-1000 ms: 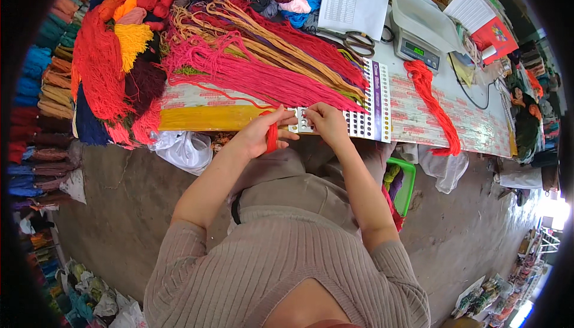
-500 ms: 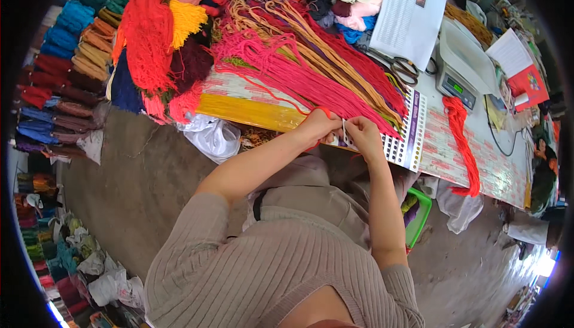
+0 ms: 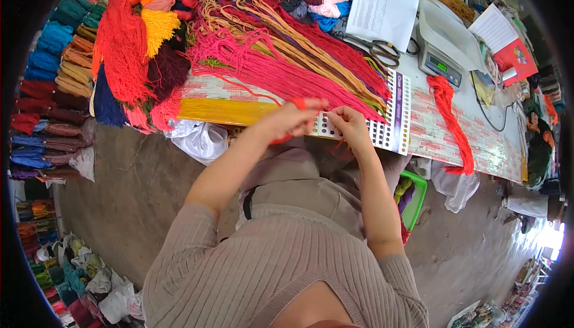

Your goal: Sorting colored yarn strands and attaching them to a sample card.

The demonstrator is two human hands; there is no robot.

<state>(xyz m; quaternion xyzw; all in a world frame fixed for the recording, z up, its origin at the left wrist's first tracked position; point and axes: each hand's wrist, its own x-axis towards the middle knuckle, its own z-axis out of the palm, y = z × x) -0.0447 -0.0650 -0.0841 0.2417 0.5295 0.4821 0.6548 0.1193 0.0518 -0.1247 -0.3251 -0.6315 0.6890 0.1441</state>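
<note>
Over the near edge of the table, my left hand (image 3: 290, 120) has red yarn (image 3: 257, 94) looped around its fingers, which point right. From that hand the strand runs back to the left over the tabletop. My right hand (image 3: 351, 128) pinches thumb and fingers together just right of it; what is between them is too small to make out. A red yarn end hangs just below. Under and beside the hands lies a white card with rows of punched holes (image 3: 399, 119). Long pink yarn strands (image 3: 299, 80) stretch across the table, their ends near the card.
Orange and dark red strands lie beyond the pink ones. Red and yellow hanks (image 3: 133, 47) are heaped at left. Scissors (image 3: 384, 53), a printed sheet (image 3: 382, 8), a digital scale (image 3: 442, 65) and a red hank (image 3: 445, 119) are to the right. A green basket (image 3: 412, 202) stands below.
My left hand has drawn away to the left from the right hand, its fingers now stretched out with the red loop on them. The whole view has shifted slightly.
</note>
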